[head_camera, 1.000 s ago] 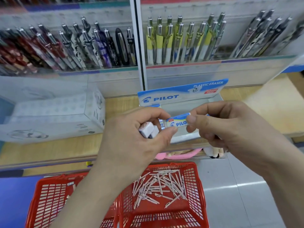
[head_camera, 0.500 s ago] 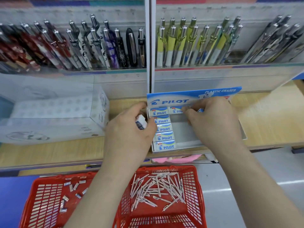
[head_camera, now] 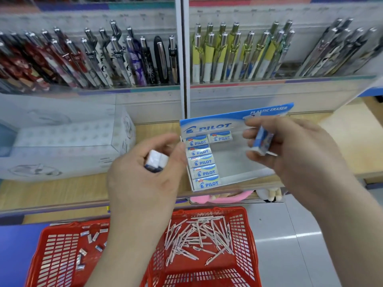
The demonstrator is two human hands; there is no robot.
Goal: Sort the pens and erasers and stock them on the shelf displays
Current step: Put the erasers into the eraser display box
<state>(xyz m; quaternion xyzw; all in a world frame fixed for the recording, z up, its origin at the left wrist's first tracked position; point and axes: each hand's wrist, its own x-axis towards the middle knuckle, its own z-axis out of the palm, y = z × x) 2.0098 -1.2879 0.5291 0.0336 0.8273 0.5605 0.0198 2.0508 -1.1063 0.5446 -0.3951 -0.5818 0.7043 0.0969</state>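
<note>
hands are both lifted over the wooden shelf [head_camera: 62, 189], with the forearms reaching up from below. the left hand [head_camera: 143, 183] hangs just left of the pilot display box [head_camera: 238, 162], back of the hand toward the onlooker. its grip is curled round a small stack of erasers [head_camera: 157, 161] whose white ends poke out between thumb and fingers. the right hand [head_camera: 294, 154] hovers above the box's right half, its grip pinching a single blue-sleeved eraser [head_camera: 262, 139] that is nearly upright and blurred. the box sits at the shelf's front edge. a column of five erasers [head_camera: 204, 161] lines its left side, and one more eraser [head_camera: 220, 136] lies by the back wall, just beside the column's top. below the front edge stand two red baskets. the left basket [head_camera: 53, 255] holds loose erasers [head_camera: 89, 243] and the right basket [head_camera: 244, 235] holds a heap of pens [head_camera: 196, 239].
</note>
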